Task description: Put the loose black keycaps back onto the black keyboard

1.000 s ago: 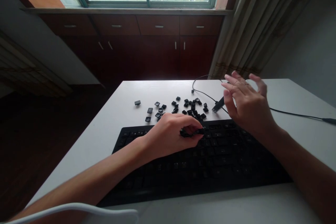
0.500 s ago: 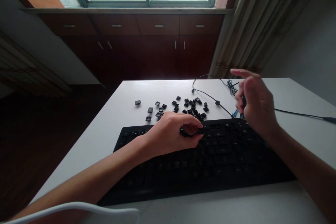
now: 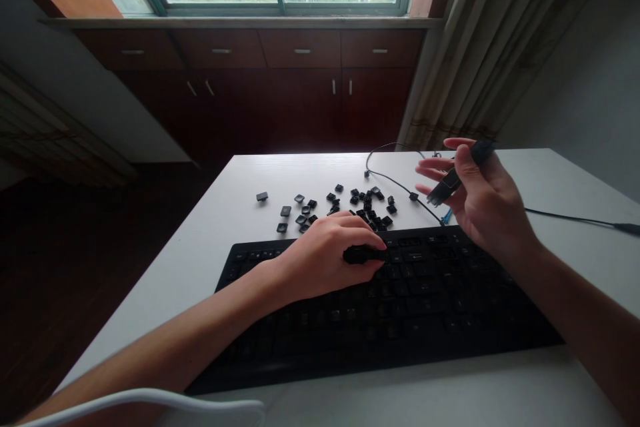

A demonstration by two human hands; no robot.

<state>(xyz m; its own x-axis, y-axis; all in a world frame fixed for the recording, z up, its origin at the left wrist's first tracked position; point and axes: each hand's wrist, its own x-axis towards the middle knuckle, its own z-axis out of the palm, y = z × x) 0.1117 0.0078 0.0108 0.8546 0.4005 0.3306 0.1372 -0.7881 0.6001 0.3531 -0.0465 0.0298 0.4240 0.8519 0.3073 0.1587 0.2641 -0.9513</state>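
A black keyboard lies across the table, with several keys off it. Over its upper middle, my left hand is closed, thumb and forefinger pinched together at the tips. Whatever is between them is dark against the black keys, and I cannot make it out. My right hand is raised above the keyboard's upper right corner, palm turned partly up. It holds a small black brush slantwise under the thumb, the bristles pointing down and left. Loose black keycaps are scattered on the table behind my left hand.
The white table carries a thin black cable beyond the keyboard and another black cord at right. A white cord-like strip crosses the lower left. Dark red cabinets stand beneath the window.
My right hand has turned palm up and its fingers have loosened, bringing the brush into view across it. The left hand stays almost where it was, still pinching.
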